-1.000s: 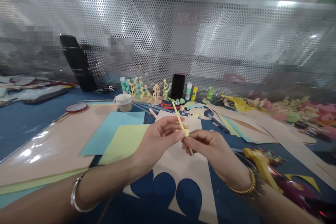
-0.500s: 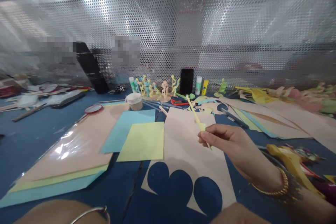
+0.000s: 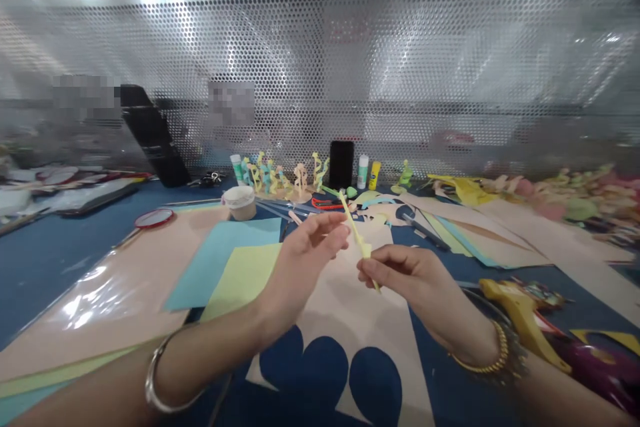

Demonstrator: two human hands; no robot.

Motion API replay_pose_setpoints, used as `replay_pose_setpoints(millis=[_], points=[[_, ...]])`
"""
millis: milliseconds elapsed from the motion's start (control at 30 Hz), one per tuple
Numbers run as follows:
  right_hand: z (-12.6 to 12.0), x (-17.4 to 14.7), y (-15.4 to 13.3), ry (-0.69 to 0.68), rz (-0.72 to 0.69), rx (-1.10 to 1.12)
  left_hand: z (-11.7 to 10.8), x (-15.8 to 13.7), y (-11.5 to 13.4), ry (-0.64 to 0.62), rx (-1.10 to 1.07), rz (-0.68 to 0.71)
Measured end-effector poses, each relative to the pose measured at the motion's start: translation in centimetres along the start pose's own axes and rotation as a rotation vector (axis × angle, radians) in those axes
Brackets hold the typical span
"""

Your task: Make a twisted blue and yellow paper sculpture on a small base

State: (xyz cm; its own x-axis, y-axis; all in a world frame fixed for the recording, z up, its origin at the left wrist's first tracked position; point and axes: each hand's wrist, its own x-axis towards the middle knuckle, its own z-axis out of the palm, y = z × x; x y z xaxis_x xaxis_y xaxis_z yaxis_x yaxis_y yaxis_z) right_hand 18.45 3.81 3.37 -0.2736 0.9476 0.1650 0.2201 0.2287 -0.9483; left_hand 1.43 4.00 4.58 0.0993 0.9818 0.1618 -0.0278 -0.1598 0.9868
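My right hand (image 3: 417, 280) is closed, pinching the lower end of a thin pale-yellow paper strip (image 3: 356, 228) that slants up to the left. A wider folded flap shows just above the fingertips, and a narrow end pokes out below them. My left hand (image 3: 307, 257) is raised beside the strip's upper half, fingers curved and apart from the thumb; whether a fingertip touches it I cannot tell. Beneath both hands lies a pale pink sheet (image 3: 350, 307) with round cut-outs along its near edge. A yellow sheet (image 3: 240, 273) and a blue sheet (image 3: 200, 273) lie partly under my left forearm.
Curled paper figures (image 3: 270, 173) stand at the back near a black phone (image 3: 341, 163) and glue sticks (image 3: 363, 171). A white cup (image 3: 240, 203) is left of centre. On the right are a dark-handled tool (image 3: 425, 230) and a yellow glue gun (image 3: 520, 313).
My left hand has come up from the bottom edge to the paper strip. The view has shifted slightly; my right hand keeps its hold on the strip.
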Motion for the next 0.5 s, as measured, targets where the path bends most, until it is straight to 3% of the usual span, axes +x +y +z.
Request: replay_pose_setpoints(millis=[100,267,433,500], points=[[-0.2,0.1,-0.1,0.03,-0.001,-0.053,0.4,2.0,0.0,-0.124,-0.003,-0.019],[-0.3,0.1,0.1,0.063,-0.003,-0.153,0.3,1.8,-1.6,-0.208,-0.058,-0.003],[0.1,0.4,0.6,-0.042,0.039,0.018,0.2,1.3,-1.6,-0.243,-0.091,0.034],[0.0,0.5,0.0,-0.02,0.049,0.033,0.1,1.5,-1.8,-0.204,-0.112,0.031]])
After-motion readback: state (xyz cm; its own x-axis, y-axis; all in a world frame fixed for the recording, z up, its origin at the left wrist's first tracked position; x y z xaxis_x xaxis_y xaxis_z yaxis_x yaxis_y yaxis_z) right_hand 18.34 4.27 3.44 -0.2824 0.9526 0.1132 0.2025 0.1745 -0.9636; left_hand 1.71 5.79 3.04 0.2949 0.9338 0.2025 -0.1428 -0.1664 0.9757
